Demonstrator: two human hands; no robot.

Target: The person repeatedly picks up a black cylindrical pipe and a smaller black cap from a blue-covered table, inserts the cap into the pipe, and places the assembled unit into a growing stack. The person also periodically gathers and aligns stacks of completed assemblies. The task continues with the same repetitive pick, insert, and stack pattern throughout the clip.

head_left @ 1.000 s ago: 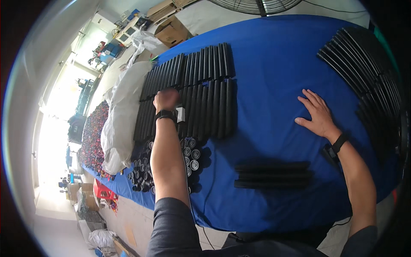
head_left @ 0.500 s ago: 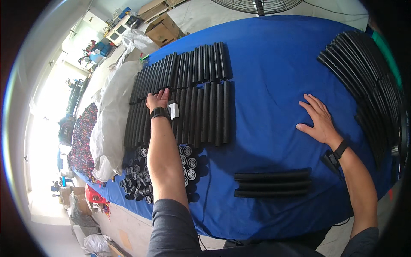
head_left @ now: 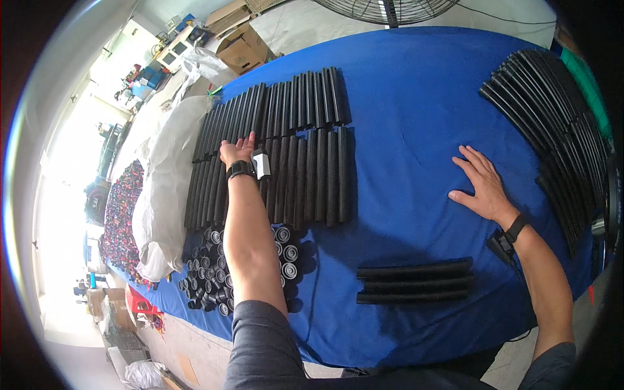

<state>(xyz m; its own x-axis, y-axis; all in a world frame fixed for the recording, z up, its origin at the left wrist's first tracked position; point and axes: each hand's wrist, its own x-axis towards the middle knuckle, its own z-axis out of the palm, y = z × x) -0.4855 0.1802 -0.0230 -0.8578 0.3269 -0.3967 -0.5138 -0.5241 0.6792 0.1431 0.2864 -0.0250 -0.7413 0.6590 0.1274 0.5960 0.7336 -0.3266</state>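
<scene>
Two rows of black foam-like tubes (head_left: 316, 175) lie side by side on the blue cloth. My left hand (head_left: 236, 151) rests over them near where the rows meet, its fingers partly stretched out and no tube visibly held. A dark band with a white block (head_left: 261, 164) sits by that wrist. Flat on the cloth to the right, my right hand (head_left: 479, 184) has its fingers spread and holds nothing. Several more black tubes (head_left: 415, 283) lie crosswise nearer to me. Round black caps with ringed faces (head_left: 288, 253) are heaped beneath my left forearm, which hides some.
More black tubes (head_left: 549, 110) are stacked along the table's right side. White plastic sheeting (head_left: 170, 175) and a heap of small multicoloured pieces (head_left: 123, 221) border the left. Beyond the blue cloth (head_left: 409, 84) stand a fan (head_left: 390, 12) and a cardboard box (head_left: 244, 51).
The fingers of my left hand have shifted slightly over the tubes, with one now standing more apart. My right hand stays in place. The view has tilted a little.
</scene>
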